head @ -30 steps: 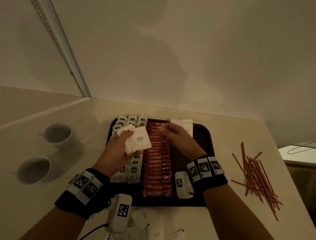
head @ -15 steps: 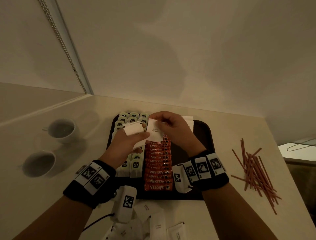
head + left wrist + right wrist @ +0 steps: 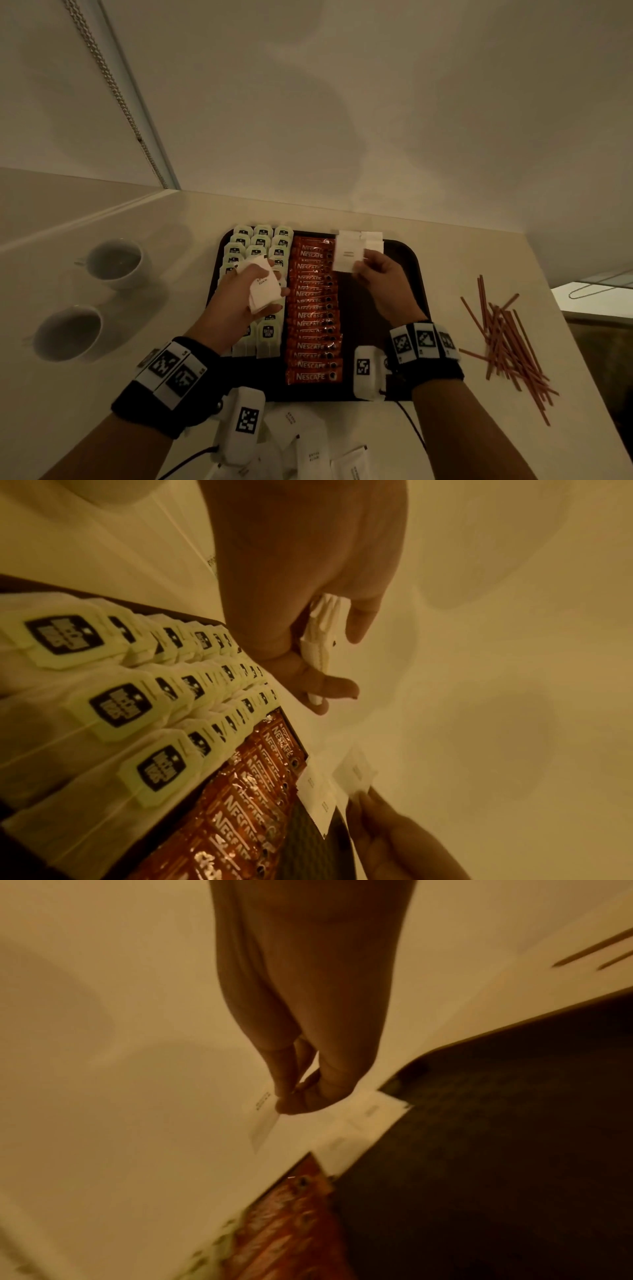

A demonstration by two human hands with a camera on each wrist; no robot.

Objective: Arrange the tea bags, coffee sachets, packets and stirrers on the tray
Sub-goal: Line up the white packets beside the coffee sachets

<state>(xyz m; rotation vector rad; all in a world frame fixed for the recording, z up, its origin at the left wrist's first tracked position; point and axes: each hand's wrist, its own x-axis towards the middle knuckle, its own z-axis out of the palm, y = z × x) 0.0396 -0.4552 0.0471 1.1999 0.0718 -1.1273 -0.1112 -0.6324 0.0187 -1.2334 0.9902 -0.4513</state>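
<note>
A dark tray [image 3: 407,260] holds rows of green-tagged tea bags [image 3: 260,240] on its left and a column of orange coffee sachets [image 3: 313,322] in the middle. White packets [image 3: 371,240] lie at its far edge. My left hand [image 3: 239,298] hovers over the tea bags and grips a small stack of white packets [image 3: 262,284], also seen edge-on in the left wrist view [image 3: 318,642]. My right hand [image 3: 380,281] pinches one white packet [image 3: 347,251] by its corner above the tray's far middle; the right wrist view shows that pinch [image 3: 263,1118].
Two white cups [image 3: 114,262] [image 3: 70,330] stand left of the tray. A loose pile of red-brown stirrers [image 3: 503,339] lies on the counter to the right. More white packets [image 3: 308,442] lie at the near edge. A wall rises behind the counter.
My right hand took one packet from the left hand's stack and carried it right and toward the tray's far edge. The left hand drew back slightly with the rest.
</note>
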